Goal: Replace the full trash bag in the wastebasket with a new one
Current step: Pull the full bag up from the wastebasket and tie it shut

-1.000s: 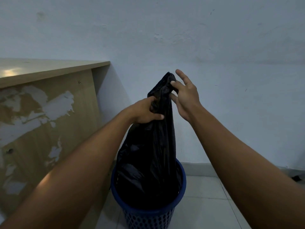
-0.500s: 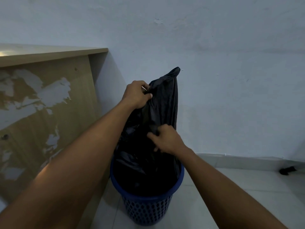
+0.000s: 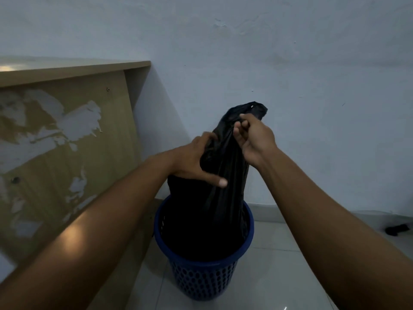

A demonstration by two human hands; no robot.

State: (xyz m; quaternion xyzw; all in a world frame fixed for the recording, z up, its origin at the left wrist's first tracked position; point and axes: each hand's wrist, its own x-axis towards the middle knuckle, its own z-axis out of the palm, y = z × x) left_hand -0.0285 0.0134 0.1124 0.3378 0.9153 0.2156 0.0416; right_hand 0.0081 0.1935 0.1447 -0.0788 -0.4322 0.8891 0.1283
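- The peeling wooden bench side panel (image 3: 67, 153) stands just left of the blue perforated plastic wastebasket (image 3: 204, 280), leaving a tight gap there.
- The pale plaster wall (image 3: 312, 108) closes off the space behind.
- The grey tiled floor (image 3: 279, 265) to the right lies open.
- A small dark object (image 3: 396, 229), too dim to identify, lies by the wall, well apart.

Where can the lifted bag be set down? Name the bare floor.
Bare tile lies right of the blue wastebasket, bordered by the wall and a small dark object. The left is crowded: the wooden desk panel stands close beside the basket.
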